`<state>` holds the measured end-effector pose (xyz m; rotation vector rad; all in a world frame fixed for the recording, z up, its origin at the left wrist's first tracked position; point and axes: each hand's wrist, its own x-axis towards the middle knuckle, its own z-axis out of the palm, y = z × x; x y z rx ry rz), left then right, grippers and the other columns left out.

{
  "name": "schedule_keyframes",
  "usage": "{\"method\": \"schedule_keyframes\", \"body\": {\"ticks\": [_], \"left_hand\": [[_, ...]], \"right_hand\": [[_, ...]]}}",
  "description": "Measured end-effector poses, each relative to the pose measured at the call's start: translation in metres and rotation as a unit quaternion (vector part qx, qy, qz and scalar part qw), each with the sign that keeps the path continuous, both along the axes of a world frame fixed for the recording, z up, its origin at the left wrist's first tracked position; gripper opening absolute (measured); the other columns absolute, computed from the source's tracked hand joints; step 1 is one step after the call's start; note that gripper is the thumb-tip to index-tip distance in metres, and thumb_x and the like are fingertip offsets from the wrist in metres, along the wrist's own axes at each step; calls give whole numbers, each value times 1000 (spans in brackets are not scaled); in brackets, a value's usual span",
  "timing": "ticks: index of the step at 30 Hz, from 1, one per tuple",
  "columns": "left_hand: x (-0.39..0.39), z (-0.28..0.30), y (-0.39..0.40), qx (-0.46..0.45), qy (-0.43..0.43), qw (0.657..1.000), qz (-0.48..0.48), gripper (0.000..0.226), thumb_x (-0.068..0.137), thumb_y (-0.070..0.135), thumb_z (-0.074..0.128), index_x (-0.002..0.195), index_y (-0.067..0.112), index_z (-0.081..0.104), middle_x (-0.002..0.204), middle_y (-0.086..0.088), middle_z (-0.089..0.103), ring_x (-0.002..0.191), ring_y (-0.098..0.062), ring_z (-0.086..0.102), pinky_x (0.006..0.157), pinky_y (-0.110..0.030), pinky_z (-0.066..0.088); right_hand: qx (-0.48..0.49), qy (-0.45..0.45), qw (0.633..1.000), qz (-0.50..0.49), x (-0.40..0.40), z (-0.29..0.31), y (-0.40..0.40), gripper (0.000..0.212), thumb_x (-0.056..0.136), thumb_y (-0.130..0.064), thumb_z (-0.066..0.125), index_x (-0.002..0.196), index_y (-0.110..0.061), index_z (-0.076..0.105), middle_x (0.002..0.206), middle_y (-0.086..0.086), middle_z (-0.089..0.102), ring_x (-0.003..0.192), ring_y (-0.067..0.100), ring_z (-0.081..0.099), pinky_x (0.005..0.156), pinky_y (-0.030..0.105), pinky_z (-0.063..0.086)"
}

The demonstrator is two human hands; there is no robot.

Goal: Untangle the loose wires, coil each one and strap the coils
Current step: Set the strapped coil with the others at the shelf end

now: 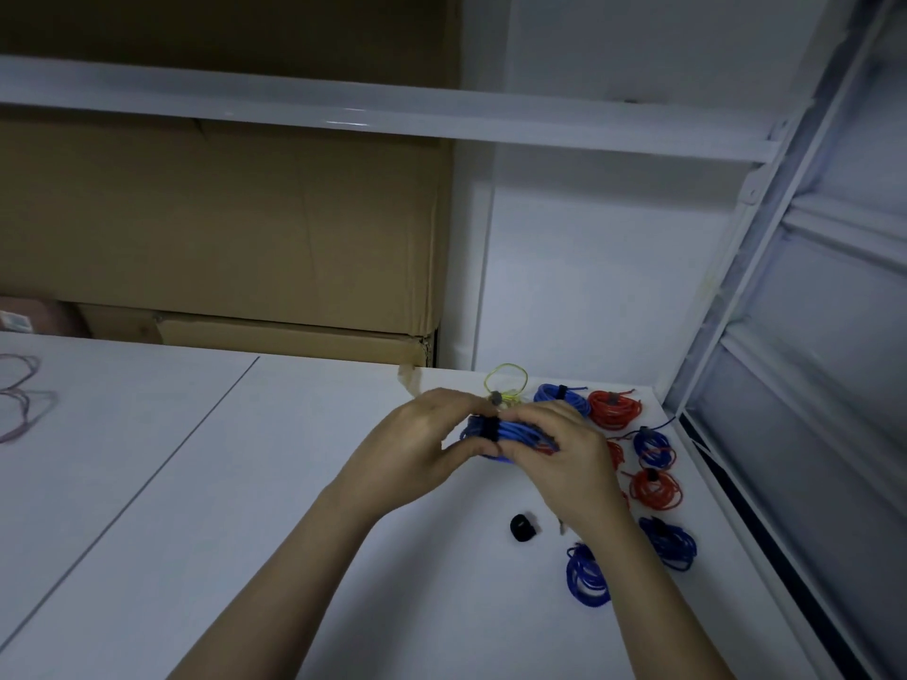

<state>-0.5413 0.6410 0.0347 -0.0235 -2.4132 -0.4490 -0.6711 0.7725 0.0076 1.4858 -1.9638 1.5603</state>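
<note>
Both my hands hold a blue wire coil just above the white table. A black strap wraps around the coil's left part. My left hand pinches the coil at the strap. My right hand grips the coil's right side with curled fingers. Strapped coils lie to the right: a yellow one, blue ones and red ones. A blue coil lies near my right forearm; no strap shows on it.
A black strap roll sits on the table below my hands. Loose purple wire lies at the far left. Cardboard boxes stand behind the table, under a white shelf. A white metal frame borders the right edge.
</note>
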Motion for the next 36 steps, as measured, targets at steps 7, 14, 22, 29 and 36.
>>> {"method": "schedule_keyframes", "body": {"ticks": [7, 14, 22, 29, 36], "left_hand": [[-4, 2, -5, 33, -94, 995, -20, 22, 92, 24, 63, 112, 16, 59, 109, 6, 65, 96, -8, 54, 79, -27, 46], [-25, -10, 4, 207, -107, 970, -69, 16, 85, 11, 65, 93, 17, 52, 87, 7, 61, 76, -8, 53, 64, -22, 43], [-51, -49, -3, 200, -155, 965, 71, 41, 91, 39, 61, 127, 21, 57, 125, 6, 61, 113, -11, 56, 91, -29, 48], [-42, -65, -10, 171, -212, 955, 117, 30, 97, 36, 50, 122, 21, 60, 126, 1, 60, 108, -13, 59, 89, -29, 47], [-38, -71, -15, 169, -216, 950, 146, 30, 99, 35, 48, 124, 22, 59, 126, 6, 60, 108, -11, 60, 90, -29, 48]], "right_hand": [[27, 74, 996, 30, -10, 5, 10, 27, 67, -9, 82, 93, -9, 74, 89, -12, 65, 90, -2, 55, 84, 8, 42], [53, -140, 988, 49, -15, -5, 25, 34, 78, -14, 77, 102, -35, 66, 103, -22, 68, 101, -4, 61, 83, 9, 46], [207, -90, 971, -78, -50, -28, 10, 14, 90, -11, 63, 100, -9, 73, 89, -3, 71, 81, 9, 64, 71, 25, 53], [452, 20, 885, -109, -67, -43, -1, 22, 90, -23, 59, 77, -5, 66, 75, 7, 66, 73, 22, 62, 57, 29, 42], [357, 58, 918, -165, -52, -39, 8, 41, 85, -54, 57, 67, -17, 60, 69, -4, 58, 67, 13, 55, 53, 28, 40]]}}
